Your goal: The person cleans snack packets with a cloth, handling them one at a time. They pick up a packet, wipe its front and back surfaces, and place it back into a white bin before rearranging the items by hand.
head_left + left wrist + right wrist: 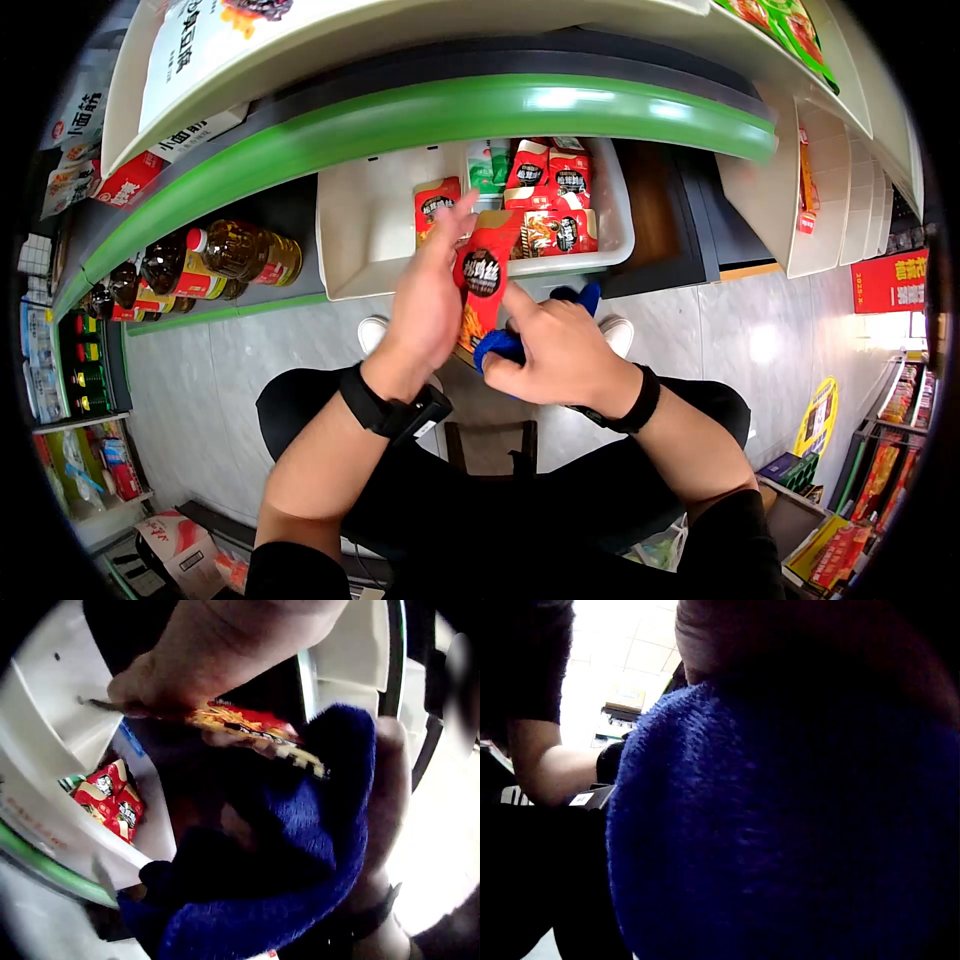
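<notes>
A red packet (484,272) with a black label is upright between the hands in the head view. The left hand (425,300) holds it by its left side, thumb and fingers around it; the left wrist view shows the packet (244,724) edge-on below that hand (217,652). The right hand (565,345) grips a blue cloth (503,350) at the packet's lower right, its index finger touching the packet. In the left wrist view the cloth (300,810) hangs in folds. It fills much of the right wrist view, where the cloth (705,825) hides the right fingers.
Behind the hands, a white bin (375,285) on the shelf holds several red packets (570,178) and a green one (488,165). Oil bottles (245,252) lie at the left. A green shelf edge (450,110) curves above the bin. A stool (490,445) stands between the person's legs.
</notes>
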Demonstrator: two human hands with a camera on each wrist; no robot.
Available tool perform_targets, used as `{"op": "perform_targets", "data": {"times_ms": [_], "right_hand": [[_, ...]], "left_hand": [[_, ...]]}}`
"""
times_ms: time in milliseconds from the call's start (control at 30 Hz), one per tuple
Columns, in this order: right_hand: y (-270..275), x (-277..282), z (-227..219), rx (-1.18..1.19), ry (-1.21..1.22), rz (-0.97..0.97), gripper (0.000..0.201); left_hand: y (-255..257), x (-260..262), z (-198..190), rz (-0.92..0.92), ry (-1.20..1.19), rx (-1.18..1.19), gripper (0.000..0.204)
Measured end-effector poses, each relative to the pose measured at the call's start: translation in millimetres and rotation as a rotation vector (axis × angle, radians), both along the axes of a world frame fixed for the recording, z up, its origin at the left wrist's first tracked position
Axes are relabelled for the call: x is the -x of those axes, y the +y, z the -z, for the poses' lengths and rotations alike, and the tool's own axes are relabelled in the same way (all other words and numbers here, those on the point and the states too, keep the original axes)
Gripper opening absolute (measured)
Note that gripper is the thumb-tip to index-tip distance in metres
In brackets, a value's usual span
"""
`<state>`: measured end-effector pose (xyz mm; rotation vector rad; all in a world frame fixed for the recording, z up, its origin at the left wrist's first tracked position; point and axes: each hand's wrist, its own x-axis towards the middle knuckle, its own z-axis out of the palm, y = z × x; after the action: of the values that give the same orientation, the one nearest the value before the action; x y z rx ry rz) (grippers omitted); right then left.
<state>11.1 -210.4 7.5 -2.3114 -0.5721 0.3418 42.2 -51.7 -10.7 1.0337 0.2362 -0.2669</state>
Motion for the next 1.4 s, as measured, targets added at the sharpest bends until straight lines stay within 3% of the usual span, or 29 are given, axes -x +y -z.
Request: {"op": "perform_targets", "data": {"times_ms": [100, 200, 233, 400, 500, 600, 733, 933, 1033, 1067, 1167, 1200, 1267, 1333, 1400], "right_hand": [[-2, -5, 2, -0.084, 0.213, -0.021, 0.052], [-2, -8, 4, -0.183, 0.403, -0.008, 0.052], [0, -8, 8, -0.201, 0.368, 0.013, 0.049], [-3, -13, 18, -0.246, 0.305, 0.126, 0.029], [-13, -26, 28, -0.558, 0.342, 0.205, 0.023], [-17, -32, 28, -0.613, 0.406, 0.244, 0.021], [-13, -32, 26, -0.434, 0.449, 0.282, 0.023], [-20, -44, 23, -0.547, 0.388, 0.385, 0.025], [-20, -48, 9, -0.488, 0.332, 0.381, 0.025], [-20, -49, 7, -0.467, 0.311, 0.366, 0.025], [-19, -48, 10, -0.479, 0.271, 0.345, 0.026], [-20, -47, 10, -0.479, 0.243, 0.338, 0.026], [-22, -47, 9, -0.468, 0.225, 0.319, 0.023], [-24, -47, 5, -0.444, 0.254, 0.295, 0.017], [-25, -46, 3, -0.436, 0.232, 0.330, 0.023]], "left_hand": [[-15, 14, -6, 0.091, -0.088, -0.243, 0.051], [-14, 11, -3, -0.021, -0.058, -0.272, 0.050], [-12, 9, -3, -0.048, -0.043, -0.307, 0.051], [10, -2, 4, -0.090, 0.056, -0.083, 0.055], [31, -8, -4, 0.167, 0.132, 0.100, 0.029], [28, -3, 1, 0.167, 0.045, 0.043, 0.022], [40, -11, 5, 0.140, -0.022, -0.299, 0.014], [95, -41, 6, 0.049, -0.171, -0.793, 0.017], [142, -80, 40, 0.149, -0.127, -0.948, 0.019], [142, -86, 32, 0.223, -0.122, -1.244, 0.024], [148, -103, 50, 0.212, 0.028, -1.265, 0.030], [132, -94, 26, 0.242, -0.051, -1.237, 0.029], [132, -102, 31, 0.274, 0.030, -1.426, 0.028], [147, -117, 69, 0.282, 0.005, -1.543, 0.025], [158, -128, 98, 0.289, 0.139, -1.470, 0.026]]}}
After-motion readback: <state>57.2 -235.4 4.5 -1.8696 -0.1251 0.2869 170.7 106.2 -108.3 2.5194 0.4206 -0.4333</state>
